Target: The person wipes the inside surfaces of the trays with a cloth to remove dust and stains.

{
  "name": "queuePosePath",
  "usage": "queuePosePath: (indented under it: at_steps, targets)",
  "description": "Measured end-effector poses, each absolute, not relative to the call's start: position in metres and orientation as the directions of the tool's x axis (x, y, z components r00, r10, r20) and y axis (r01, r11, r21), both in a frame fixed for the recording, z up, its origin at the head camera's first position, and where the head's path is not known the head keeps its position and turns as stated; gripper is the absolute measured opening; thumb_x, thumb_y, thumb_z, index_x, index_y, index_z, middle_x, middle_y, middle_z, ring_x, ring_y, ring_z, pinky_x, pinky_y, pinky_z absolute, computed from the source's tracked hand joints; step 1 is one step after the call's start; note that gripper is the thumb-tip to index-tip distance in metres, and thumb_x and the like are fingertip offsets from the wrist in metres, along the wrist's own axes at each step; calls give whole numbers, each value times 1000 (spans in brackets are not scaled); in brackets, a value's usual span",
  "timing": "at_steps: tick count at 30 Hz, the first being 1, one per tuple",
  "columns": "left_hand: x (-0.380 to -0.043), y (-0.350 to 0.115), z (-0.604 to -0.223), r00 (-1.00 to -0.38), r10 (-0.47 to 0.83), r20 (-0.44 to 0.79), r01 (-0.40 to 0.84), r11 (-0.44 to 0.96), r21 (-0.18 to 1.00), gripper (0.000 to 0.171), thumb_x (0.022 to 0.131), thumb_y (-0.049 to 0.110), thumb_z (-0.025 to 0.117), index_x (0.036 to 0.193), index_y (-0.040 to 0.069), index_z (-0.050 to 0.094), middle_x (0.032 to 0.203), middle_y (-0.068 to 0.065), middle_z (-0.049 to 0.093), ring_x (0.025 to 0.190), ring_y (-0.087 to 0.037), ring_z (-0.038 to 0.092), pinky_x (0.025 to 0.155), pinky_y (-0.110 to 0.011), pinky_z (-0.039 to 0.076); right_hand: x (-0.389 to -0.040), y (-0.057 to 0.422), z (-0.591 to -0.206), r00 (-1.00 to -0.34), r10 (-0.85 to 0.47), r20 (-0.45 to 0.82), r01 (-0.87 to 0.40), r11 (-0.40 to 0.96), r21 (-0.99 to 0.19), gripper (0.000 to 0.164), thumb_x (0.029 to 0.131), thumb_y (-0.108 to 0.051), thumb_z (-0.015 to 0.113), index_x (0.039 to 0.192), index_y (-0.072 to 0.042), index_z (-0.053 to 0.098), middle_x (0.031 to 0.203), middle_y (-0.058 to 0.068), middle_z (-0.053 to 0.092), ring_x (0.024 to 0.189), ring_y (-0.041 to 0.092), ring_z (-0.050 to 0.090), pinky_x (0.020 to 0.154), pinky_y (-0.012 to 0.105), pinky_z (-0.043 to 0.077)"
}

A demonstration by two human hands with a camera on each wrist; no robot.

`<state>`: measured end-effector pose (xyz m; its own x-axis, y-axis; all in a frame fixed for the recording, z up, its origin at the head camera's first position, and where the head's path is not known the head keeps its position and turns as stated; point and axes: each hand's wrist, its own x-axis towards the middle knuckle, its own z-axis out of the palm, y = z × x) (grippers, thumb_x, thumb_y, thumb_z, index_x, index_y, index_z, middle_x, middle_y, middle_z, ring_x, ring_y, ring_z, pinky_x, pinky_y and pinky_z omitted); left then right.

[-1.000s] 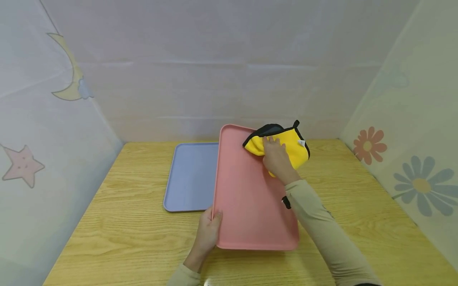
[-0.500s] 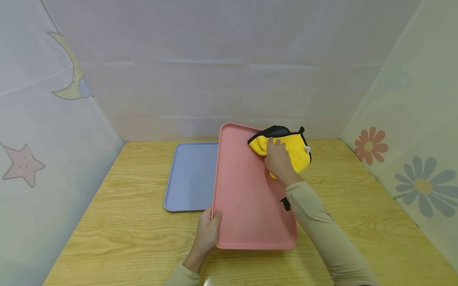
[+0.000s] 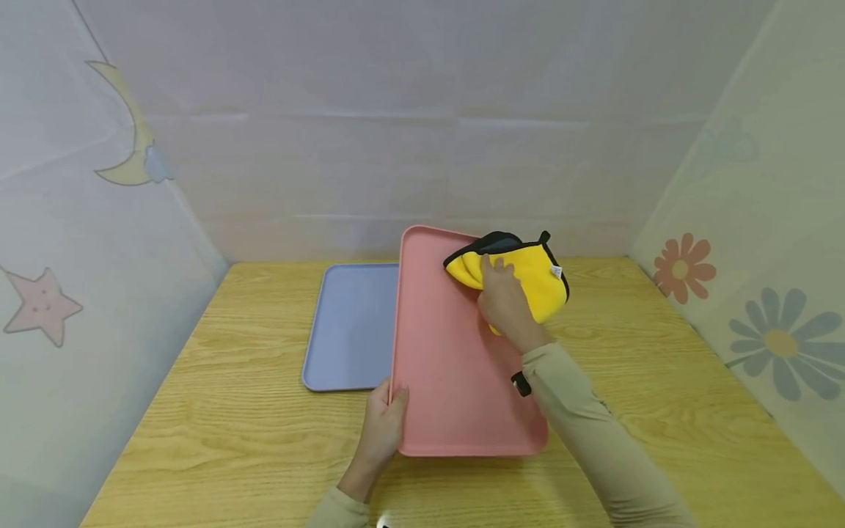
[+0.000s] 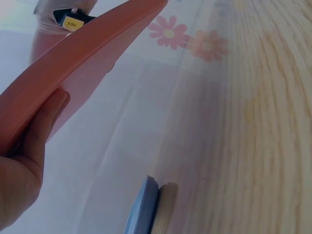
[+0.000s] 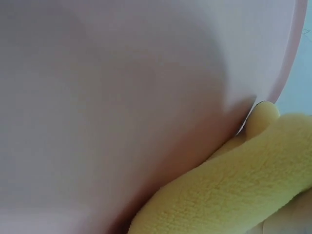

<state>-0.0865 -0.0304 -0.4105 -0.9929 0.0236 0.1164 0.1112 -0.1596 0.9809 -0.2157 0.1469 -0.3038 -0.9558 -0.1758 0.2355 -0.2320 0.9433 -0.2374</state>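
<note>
A pink tray [image 3: 442, 359] is tilted up off the table in the head view, its inner face toward me. My left hand [image 3: 381, 425] grips its left edge near the lower corner, thumb on the rim. In the left wrist view the thumb [image 4: 46, 114] lies along the tray's edge [image 4: 73, 48]. My right hand [image 3: 505, 297] holds a yellow cloth [image 3: 544, 275] with black trim against the tray's upper right part. The cloth's dark side shows at a fold. In the right wrist view the cloth [image 5: 234, 185] is bunched against the tray's face [image 5: 122, 97].
A blue tray [image 3: 350, 330] lies on the wooden table [image 3: 264, 440] at left, partly covered in view by the pink one. A pale sheet [image 3: 422, 147] hangs behind the table, with printed side panels [image 3: 772, 257] to left and right. A dark strap [image 3: 521, 383] shows by the right sleeve.
My right hand and the cloth slid slightly right across the pink tray, then back left, ending a little lower. The tray has shifted a touch left; my left hand keeps its grip.
</note>
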Motion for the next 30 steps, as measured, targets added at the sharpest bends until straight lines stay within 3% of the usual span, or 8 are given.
queuePosePath:
  at_steps: [7,16,30]
  targets:
    - [-87,-29,-409,-995,9,104,101,-157,982,27,96,0,36,111,-20,48,83,-24,59,67,-10,59,63,-26,51,-208,138,-299,-946,-209,247,-280,910,-305,56,82,7,46,136,11,31,132,36,36,120,51,36,92,55,38]
    - [-89,-27,-411,-995,33,96,91,-134,987,28,96,1,36,113,-18,48,82,-20,58,67,-10,58,62,-26,50,-200,127,-294,-945,-238,223,-311,866,-391,57,84,4,42,139,9,26,137,33,32,125,48,30,101,51,29]
    - [-86,-24,-407,-995,51,83,77,-119,990,28,96,0,36,113,-19,48,79,-20,59,65,-10,58,61,-26,50,-183,113,-293,-874,-377,307,-476,792,-382,55,85,8,46,138,5,32,137,25,38,127,43,32,99,46,34]
